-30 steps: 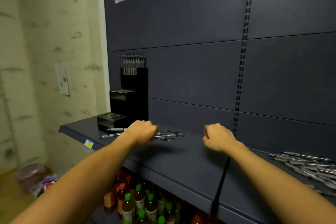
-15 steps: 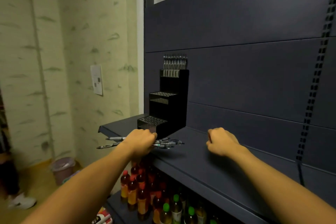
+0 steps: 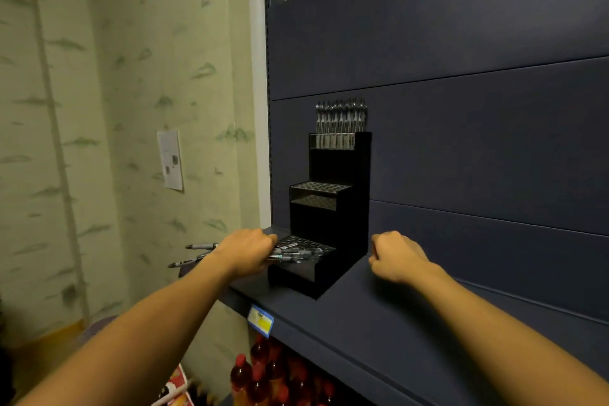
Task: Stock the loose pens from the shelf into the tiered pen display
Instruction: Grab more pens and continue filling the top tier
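Note:
A black three-tiered pen display [image 3: 329, 217] stands at the left end of the dark shelf [image 3: 362, 323]. Its top tier holds a row of upright pens [image 3: 341, 117]; the middle and bottom tiers show perforated hole grids. My left hand [image 3: 245, 252] is closed around a bundle of several pens [image 3: 291, 254], held sideways just over the bottom tier, with pen ends sticking out to the left. My right hand [image 3: 393, 255] is a closed fist beside the display's right side, just above the shelf; whether it holds anything is hidden.
A blue and yellow price tag [image 3: 260, 321] sits on the shelf's front edge. Bottles with red caps [image 3: 263, 372] fill the shelf below. A wallpapered wall with a white notice [image 3: 169, 160] is to the left of the shelving.
The view has swung and moved towards the display. My left hand has carried the pen bundle from the open shelf over to the bottom tier, and my right fist has come alongside the display.

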A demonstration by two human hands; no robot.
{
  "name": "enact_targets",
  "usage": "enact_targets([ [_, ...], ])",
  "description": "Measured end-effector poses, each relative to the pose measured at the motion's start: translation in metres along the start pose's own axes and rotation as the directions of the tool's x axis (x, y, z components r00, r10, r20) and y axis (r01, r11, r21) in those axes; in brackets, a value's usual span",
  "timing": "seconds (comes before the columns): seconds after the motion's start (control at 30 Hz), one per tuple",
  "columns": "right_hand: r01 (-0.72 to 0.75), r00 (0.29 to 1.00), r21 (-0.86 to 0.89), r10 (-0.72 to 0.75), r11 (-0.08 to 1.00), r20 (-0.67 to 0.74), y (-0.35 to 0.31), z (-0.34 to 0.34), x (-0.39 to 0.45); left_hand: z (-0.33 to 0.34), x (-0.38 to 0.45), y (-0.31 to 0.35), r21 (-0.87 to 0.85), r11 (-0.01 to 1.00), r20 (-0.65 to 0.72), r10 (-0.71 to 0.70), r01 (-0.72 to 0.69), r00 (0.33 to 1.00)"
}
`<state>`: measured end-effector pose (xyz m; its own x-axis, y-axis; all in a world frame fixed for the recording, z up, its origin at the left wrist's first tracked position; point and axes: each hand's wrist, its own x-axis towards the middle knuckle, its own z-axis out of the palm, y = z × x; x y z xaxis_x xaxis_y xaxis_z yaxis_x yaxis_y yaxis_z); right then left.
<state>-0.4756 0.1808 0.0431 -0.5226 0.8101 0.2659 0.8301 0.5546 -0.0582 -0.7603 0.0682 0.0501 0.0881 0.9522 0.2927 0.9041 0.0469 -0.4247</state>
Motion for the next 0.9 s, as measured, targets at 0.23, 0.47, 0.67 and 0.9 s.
enact_targets([
  [0.23,-0.103,0.994,-0.006,0.103,0.995,-0.026,0.004,0.002,0.058,0.018,0.059,-0.040,-0.027,0.996,-0.089,0.079,-0.082,0.993],
  [0.47,-0.181,0.983,-0.004,0.181,0.984,-0.034,0.000,0.008,0.078,0.045,0.090,-0.064,-0.063,0.984,-0.118,0.156,-0.165,0.981],
  [0.67,-0.263,0.964,-0.028,0.262,0.964,-0.042,-0.011,0.012,0.077,0.063,0.117,-0.080,-0.098,0.957,-0.183,0.251,-0.272,0.951],
  [0.9,-0.398,0.915,-0.041,0.393,0.916,-0.094,-0.040,0.010,0.068,0.077,0.132,-0.093,-0.112,0.875,-0.281,0.427,-0.472,0.859],
])
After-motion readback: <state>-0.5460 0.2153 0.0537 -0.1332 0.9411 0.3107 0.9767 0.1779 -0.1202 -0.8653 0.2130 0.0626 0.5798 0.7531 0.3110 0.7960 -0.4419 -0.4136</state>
